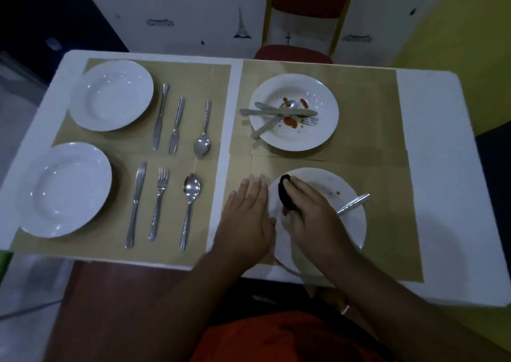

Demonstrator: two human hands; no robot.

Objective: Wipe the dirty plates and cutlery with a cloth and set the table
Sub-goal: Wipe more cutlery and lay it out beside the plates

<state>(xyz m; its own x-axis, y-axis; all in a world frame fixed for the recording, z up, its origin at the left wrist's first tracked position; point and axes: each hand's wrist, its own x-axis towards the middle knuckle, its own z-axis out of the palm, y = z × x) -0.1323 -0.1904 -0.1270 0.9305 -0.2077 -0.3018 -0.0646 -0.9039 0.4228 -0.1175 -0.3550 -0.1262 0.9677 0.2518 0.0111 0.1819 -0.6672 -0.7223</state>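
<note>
Cloth (286, 197) clamped under right hand (309, 209) on plate (340, 187); left hand (246, 215) flat, fingers spread.

This looks like a small dining corner in a home or modest eatery. A white table (431, 129) carries tan placemats (367, 107) laid side by side, with 4 white plates: 2 clean plates (110, 93) on the left, each beside a knife, fork and spoon set (179, 123) lined up in a row, and 2 used plates on the right, 1 of them, the far plate (323, 129), smeared with red sauce. A red-cushioned chair (307, 16) with a yellowish frame stands at the far side. Behind it, a white wall (193, 16) bears small black decals, including an Eiffel Tower and a bicycle. At the right is a yellow-green wall (470, 29).
</note>
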